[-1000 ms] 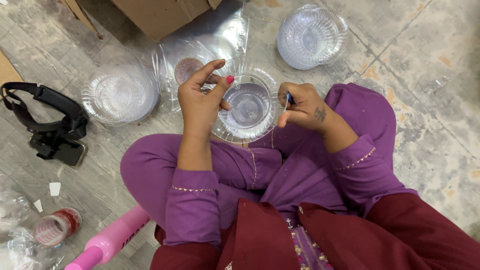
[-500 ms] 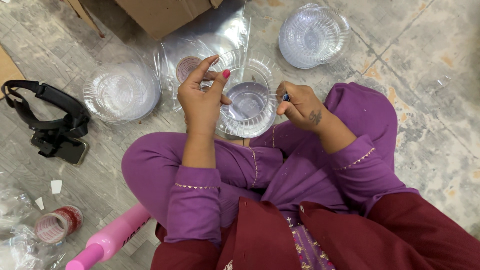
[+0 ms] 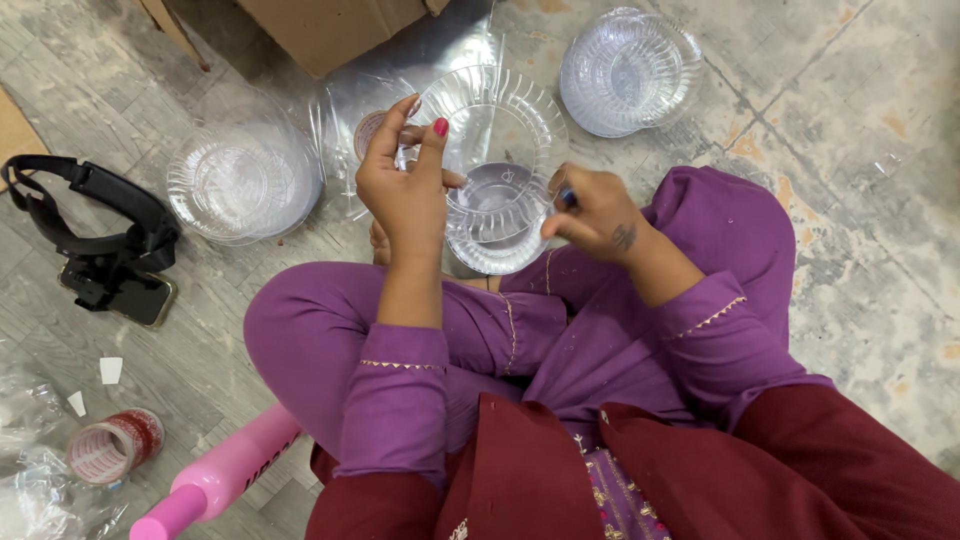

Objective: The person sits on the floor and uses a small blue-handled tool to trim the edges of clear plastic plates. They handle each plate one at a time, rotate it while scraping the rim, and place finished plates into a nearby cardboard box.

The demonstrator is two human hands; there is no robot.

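I sit cross-legged on the floor with a clear ribbed plastic bowl [image 3: 497,200] held over my lap. My left hand [image 3: 405,195] grips its left rim, thumb lying across the inside and fingers raised. My right hand [image 3: 592,212] is at the bowl's right rim, closed around a small blue object [image 3: 567,197] that is mostly hidden by the fingers. Purple sleeves and trousers cover my arms and knees below the bowl.
Stacks of clear bowls stand at the left [image 3: 240,182] and at the far right [image 3: 627,70]. A cardboard box [image 3: 320,25] and crinkled plastic wrap [image 3: 375,100] lie ahead. A black strap with a phone [image 3: 105,250], a tape roll [image 3: 112,445] and a pink bottle [image 3: 215,478] lie to my left.
My right hand has turned downward and closed in on the bowl's right rim. My left hand keeps its hold on the bowl, which has barely moved.
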